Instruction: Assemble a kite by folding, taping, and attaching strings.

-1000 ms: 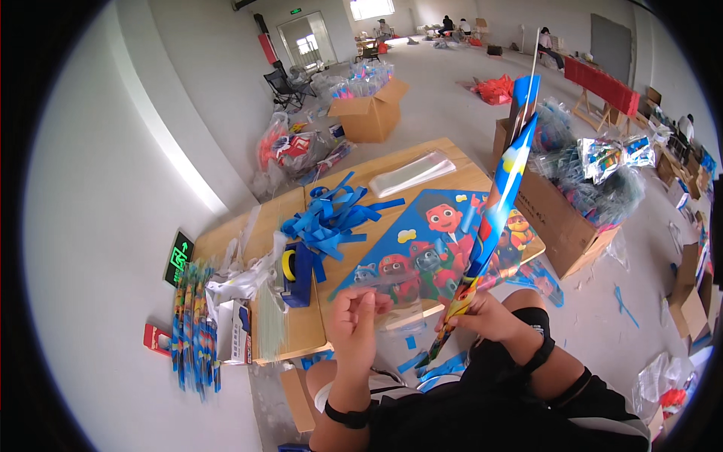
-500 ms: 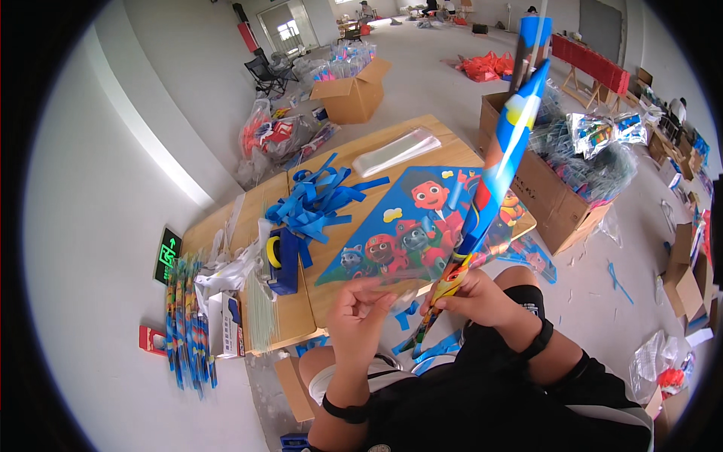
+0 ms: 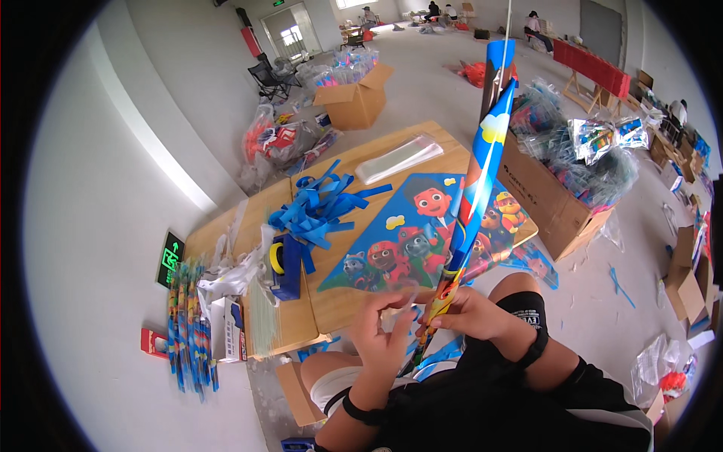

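Observation:
My right hand (image 3: 465,313) is wrapped round the lower part of a rolled-up kite (image 3: 483,181), printed in blue, red and yellow. The roll stands steeply, its upper end pointing away, with a thin rod showing at the top. My left hand (image 3: 382,325) is close beside the roll's lower end, thumb and fingers curled together on a thin clear strip (image 3: 410,292), tape or film; which one I cannot tell. Beyond both hands a flat kite with cartoon figures (image 3: 395,256) lies on the wooden table (image 3: 305,320), partly hidden by the roll.
Blue ribbons (image 3: 312,215), a blue tape dispenser (image 3: 285,273) and clear sleeves (image 3: 399,158) lie on the table. Several rolled kites (image 3: 192,331) lean at its left end. Cardboard boxes stand behind (image 3: 354,105) and right (image 3: 557,200). People sit farther back.
The rolled kite has swung left and stands more upright. My left hand has moved slightly right and down, nearer the roll, with its fingers more curled.

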Demonstrator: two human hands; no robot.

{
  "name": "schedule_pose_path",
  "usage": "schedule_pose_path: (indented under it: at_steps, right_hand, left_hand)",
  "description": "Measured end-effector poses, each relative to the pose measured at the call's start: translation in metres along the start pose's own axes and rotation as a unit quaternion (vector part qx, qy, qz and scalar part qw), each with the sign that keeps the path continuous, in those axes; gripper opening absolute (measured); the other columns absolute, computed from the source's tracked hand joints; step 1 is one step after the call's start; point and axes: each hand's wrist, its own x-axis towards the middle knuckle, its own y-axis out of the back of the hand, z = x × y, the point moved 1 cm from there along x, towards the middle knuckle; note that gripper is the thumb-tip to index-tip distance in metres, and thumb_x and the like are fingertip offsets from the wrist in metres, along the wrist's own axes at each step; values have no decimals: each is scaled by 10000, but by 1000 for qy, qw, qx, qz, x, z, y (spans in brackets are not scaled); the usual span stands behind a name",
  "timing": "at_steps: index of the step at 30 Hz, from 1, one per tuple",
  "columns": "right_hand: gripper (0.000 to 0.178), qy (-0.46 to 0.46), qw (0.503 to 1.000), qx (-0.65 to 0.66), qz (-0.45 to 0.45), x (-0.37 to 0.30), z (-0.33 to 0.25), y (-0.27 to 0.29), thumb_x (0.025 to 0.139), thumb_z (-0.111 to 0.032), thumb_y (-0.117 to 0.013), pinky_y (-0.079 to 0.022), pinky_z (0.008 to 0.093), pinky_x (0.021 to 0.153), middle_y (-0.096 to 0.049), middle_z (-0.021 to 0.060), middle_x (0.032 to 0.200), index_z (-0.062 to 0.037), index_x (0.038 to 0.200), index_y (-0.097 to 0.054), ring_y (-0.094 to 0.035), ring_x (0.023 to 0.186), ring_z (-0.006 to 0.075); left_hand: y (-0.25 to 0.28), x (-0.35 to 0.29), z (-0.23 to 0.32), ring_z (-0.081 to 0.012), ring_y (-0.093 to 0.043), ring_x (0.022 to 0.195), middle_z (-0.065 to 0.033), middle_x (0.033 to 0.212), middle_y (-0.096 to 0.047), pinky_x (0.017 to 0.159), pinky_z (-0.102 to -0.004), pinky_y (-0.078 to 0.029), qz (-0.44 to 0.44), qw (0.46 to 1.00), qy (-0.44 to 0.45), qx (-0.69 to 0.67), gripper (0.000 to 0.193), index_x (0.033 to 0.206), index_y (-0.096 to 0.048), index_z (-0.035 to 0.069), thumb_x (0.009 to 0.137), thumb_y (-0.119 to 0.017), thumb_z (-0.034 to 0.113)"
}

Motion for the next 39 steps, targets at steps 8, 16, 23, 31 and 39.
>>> schedule_pose_path:
  at_steps: [8, 16, 23, 31, 39]
  right_hand:
    - [190, 7, 998, -50, -33, -7, 6, 23, 978, 17, -628, -525, 350, 985, -688, 90, 1169, -7, 1166, -641, -673, 1093, 186]
    - [274, 20, 992, -108, -62, -14, 4, 38, 969, 19, -639, -520, 334, 977, -671, 81, 1196, -12, 1241, -622, -660, 1092, 166]
    - [155, -20, 867, -406, 287, -38, -83, 69, 922, -31, -700, -554, 298, 780, -720, 16, 951, -8, 1075, -705, -690, 882, 114]
    - [154, 16, 593, -749, 295, -120, -183, 101, 803, 51, -728, -494, 354, 724, -664, 164, 865, 34, 945, -670, -657, 798, 315]
    - [187, -8, 484, -826, 289, -147, -242, 89, 768, 74, -688, -509, 394, 742, -649, 166, 885, 39, 950, -660, -645, 834, 368]
  left_hand:
    - [-5, 5, 0, -207, -692, 922, -117, 1109, -644, 842, -340, -540, 4, 997, 45, 67, 350, 1221, -574, 6, 919, -735, 78]
    - [24, 17, -28, -107, -619, 801, -34, 941, -676, 751, -249, -474, -196, 965, 170, -47, 275, 1145, -666, 10, 893, -762, 66]
    - [62, 17, -38, -66, -636, 840, -23, 919, -706, 783, -210, -485, -22, 958, 248, -143, 98, 995, -673, 15, 929, -733, 54]
    - [80, 36, -41, -88, -644, 778, -55, 866, -713, 736, -228, -499, 106, 969, 198, -103, 135, 901, -648, 4, 893, -772, 55]
    - [72, 32, -43, -240, -604, 676, -94, 771, -606, 600, -320, -432, 110, 975, -6, 195, 257, 769, -602, 22, 759, -856, 61]
